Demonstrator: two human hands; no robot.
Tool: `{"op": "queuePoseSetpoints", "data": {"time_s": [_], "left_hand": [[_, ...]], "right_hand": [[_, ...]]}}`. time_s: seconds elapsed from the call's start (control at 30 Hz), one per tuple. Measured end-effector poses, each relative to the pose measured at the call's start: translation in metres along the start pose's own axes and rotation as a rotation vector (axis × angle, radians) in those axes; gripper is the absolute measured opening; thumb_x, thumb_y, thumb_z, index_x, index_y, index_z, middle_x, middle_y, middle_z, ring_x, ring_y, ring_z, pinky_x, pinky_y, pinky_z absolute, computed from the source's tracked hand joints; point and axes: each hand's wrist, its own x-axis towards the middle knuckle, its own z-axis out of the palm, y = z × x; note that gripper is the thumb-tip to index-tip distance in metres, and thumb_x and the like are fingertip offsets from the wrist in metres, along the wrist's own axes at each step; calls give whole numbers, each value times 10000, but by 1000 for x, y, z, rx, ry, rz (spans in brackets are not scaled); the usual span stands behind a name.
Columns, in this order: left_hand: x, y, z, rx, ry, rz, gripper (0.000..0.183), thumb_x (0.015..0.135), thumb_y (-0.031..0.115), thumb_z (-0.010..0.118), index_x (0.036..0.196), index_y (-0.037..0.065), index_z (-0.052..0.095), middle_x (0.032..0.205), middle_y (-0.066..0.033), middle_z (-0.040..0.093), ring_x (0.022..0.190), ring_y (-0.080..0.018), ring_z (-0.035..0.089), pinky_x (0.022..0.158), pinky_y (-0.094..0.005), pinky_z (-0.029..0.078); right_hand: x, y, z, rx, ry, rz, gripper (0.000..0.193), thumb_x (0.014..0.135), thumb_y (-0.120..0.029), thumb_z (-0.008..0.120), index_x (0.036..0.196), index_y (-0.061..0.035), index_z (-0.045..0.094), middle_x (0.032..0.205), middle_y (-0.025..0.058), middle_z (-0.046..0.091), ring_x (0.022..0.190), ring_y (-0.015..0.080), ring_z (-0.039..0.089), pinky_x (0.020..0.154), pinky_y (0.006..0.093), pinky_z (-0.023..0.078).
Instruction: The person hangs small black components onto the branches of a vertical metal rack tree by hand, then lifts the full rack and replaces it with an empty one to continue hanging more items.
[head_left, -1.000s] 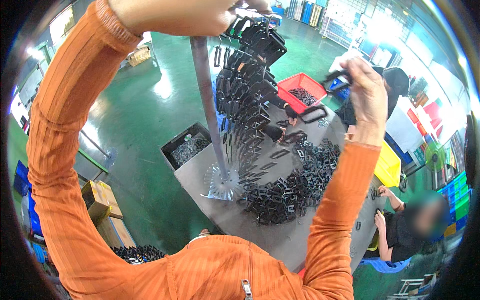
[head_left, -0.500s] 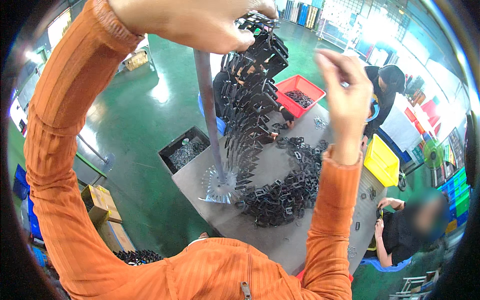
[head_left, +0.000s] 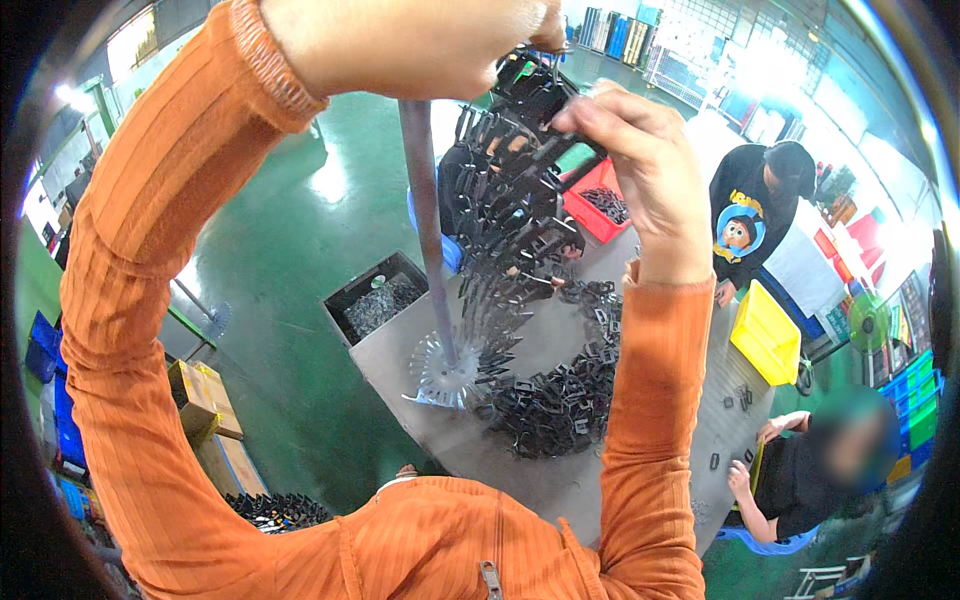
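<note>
Black rectangular buckles (head_left: pixel 500 215) hang in a dense, tiered column around an upright grey pole (head_left: pixel 424 200), which has a round slotted metal disc (head_left: pixel 445 368) low down. My left hand (head_left: pixel 410 45) is at the top of this column, its fingers curled and partly cut off by the picture's upper edge; what they grip is hidden. On the column's right side my right hand (head_left: pixel 645 160) is closed, thumb and fingertips pinched at a black buckle (head_left: pixel 545 165). Below, more loose black buckles (head_left: pixel 550 410) lie heaped on the grey table (head_left: pixel 440 430).
A red bin (head_left: pixel 598 222) holding dark parts and a yellow bin (head_left: pixel 765 335) are on the right. A black crate (head_left: pixel 375 300) of small parts stands left of the table. Two co-workers (head_left: pixel 755 200) are at the right; another sits partly hidden behind the column. Cardboard boxes (head_left: pixel 205 395) stand at left.
My right hand has moved left, from open space to the hanging buckles. My left hand has shifted slightly right. The co-worker at the far right has stood more upright, and the seated one's hands have parted.
</note>
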Motion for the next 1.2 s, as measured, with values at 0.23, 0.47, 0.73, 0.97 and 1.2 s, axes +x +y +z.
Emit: {"op": "queuePoseSetpoints", "data": {"time_s": [0.23, 0.47, 0.73, 0.97, 1.2], "left_hand": [[-7, -27, 30, -27, 287, 196, 324, 784, -86, 567, 1080, -111, 696, 987, -253, 734, 887, -353, 725, 830, -392, 586], [-12, -8, -2, -230, 80, 122, 442, 815, -21, 586, 1245, -113, 628, 1019, -270, 730, 877, -339, 737, 828, -387, 596], [14, 9, 9, -5, 34, 19, 361, 766, -4, 576, 1087, -113, 699, 807, -265, 715, 710, -360, 712, 699, -402, 590], [7, -19, 20, 64, 44, -54, 341, 722, -69, 554, 1012, -100, 731, 779, -268, 708, 695, -362, 710, 678, -402, 587], [8, -10, 22, 140, 82, -40, 396, 721, -89, 542, 1069, -90, 732, 787, -255, 716, 703, -350, 715, 694, -394, 590]], "right_hand": [[-50, 9, -125, -335, 312, 117, 258, 942, -212, 739, 1058, 17, 753, 998, 55, 741, 919, 119, 652, 903, 274, 467], [-67, 12, -151, -1384, 449, 569, 416, 856, -413, 776, 1080, -64, 786, 963, 137, 766, 897, 161, 727, 830, 338, 540], [-41, 5, 35, -522, 434, -322, 231, 934, -142, 742, 1123, -10, 726, 936, 124, 757, 804, 192, 746, 725, 291, 589], [3, 18, 72, -458, 529, -415, 141, 929, -89, 718, 1044, -13, 744, 829, 103, 735, 688, 177, 696, 648, 310, 541], [-8, 27, 46, 45, 304, -222, 114, 949, -33, 711, 1035, 22, 762, 843, 81, 735, 694, 115, 673, 650, 245, 531]]}}
